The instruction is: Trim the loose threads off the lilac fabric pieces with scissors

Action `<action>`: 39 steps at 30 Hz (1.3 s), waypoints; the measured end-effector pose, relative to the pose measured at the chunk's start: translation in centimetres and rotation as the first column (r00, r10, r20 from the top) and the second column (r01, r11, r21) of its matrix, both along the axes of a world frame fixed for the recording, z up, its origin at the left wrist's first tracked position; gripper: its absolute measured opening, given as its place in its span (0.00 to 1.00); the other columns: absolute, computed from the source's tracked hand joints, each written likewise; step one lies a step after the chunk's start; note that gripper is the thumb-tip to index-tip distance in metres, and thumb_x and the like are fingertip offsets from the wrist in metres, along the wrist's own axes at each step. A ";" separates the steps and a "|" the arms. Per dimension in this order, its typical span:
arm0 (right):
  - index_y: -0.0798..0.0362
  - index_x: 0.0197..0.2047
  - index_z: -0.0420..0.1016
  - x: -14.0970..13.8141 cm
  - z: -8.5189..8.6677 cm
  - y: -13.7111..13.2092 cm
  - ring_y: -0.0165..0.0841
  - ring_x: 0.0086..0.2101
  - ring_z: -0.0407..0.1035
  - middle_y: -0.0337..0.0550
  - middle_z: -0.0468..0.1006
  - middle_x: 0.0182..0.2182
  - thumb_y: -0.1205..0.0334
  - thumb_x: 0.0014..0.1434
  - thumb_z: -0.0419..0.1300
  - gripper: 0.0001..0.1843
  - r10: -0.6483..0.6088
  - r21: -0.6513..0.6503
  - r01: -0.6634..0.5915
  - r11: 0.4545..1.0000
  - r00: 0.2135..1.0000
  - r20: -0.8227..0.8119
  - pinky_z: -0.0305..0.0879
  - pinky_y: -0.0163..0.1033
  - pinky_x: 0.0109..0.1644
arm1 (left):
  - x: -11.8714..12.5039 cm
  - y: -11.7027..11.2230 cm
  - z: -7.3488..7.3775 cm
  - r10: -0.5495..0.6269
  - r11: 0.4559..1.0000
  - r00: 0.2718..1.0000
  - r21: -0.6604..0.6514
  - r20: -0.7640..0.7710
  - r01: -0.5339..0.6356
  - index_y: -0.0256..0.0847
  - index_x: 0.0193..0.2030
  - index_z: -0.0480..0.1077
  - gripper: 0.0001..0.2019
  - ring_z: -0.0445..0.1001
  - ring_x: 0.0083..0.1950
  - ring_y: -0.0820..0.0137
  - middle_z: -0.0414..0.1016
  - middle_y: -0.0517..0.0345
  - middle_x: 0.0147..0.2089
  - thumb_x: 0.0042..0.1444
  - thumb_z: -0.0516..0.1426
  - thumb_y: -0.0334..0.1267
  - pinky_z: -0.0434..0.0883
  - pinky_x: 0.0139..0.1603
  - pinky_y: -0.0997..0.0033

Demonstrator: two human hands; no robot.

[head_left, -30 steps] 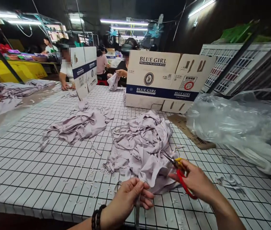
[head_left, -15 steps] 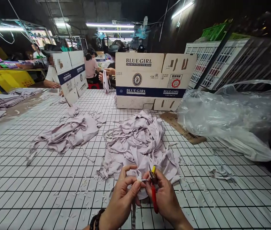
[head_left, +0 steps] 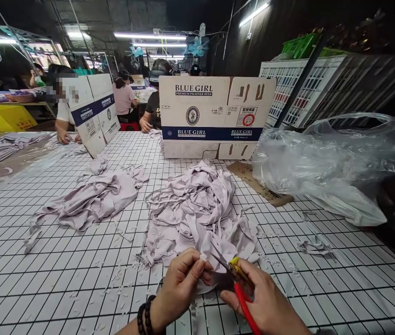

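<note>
My left hand is closed, pinching the edge of a pale lilac fabric piece between thumb and fingers. In my right hand are scissors with red and yellow handles. Their blades are parted and point up and left, close to the pinched edge; I cannot tell whether they touch it. Part of the held fabric hangs below my hands. Just beyond lies a heaped pile of the same lilac fabric pieces on the grid-patterned table.
Left of the pile lies a smaller heap of lilac fabric. Small pale scraps litter the table. Cardboard panels stand upright at the back, with co-workers behind. A clear plastic bag and brown cardboard lie at right.
My right hand has moved right and down, away from my left, and the scissors have tilted with their blades now parted toward the fabric. My view has shifted slightly right.
</note>
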State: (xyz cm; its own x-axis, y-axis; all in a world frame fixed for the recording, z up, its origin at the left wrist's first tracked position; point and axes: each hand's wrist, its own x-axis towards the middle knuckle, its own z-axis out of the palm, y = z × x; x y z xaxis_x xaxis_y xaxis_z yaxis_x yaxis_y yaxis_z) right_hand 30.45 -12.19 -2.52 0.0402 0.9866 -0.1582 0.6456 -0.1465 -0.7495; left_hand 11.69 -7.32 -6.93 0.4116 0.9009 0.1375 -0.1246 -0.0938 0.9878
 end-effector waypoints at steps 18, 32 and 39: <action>0.48 0.29 0.62 -1.2 1.8 0.3 0.34 0.30 0.67 0.36 0.74 0.29 0.56 0.48 0.62 0.11 0.117 -0.127 -0.090 0.988 0.968 0.222 0.58 0.36 0.34 | -0.8 0.6 -0.2 -0.036 0.967 0.972 0.239 -0.230 0.093 0.38 0.29 0.68 0.16 0.67 0.32 0.70 0.67 0.58 0.27 0.67 0.49 0.41 0.63 0.34 0.73; 0.49 0.23 0.60 -1.6 1.2 0.4 0.32 0.25 0.64 0.35 0.72 0.23 0.53 0.49 0.61 0.14 0.084 -0.113 -0.050 0.992 0.940 0.330 0.55 0.34 0.29 | -1.2 0.7 0.1 -0.056 0.963 0.974 0.247 -0.219 0.111 0.39 0.29 0.68 0.15 0.66 0.32 0.71 0.67 0.59 0.27 0.67 0.49 0.40 0.61 0.35 0.74; 0.49 0.21 0.59 -1.3 0.2 0.2 0.30 0.22 0.60 0.35 0.69 0.20 0.52 0.51 0.59 0.16 0.086 -0.027 -0.082 0.996 0.922 0.378 0.53 0.34 0.27 | -1.1 0.7 0.2 -0.085 0.973 0.980 0.198 -0.178 0.120 0.38 0.29 0.69 0.17 0.65 0.32 0.71 0.66 0.59 0.28 0.67 0.49 0.42 0.62 0.34 0.74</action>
State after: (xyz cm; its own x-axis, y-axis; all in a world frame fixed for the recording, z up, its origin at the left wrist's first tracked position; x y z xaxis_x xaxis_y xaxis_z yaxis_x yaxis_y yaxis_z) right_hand 29.13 -11.95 -2.33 0.0162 0.9873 -0.1578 0.8913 -0.0858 -0.4452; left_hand 10.62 -6.64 -6.69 0.5335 0.8117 0.2376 0.0207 -0.2934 0.9558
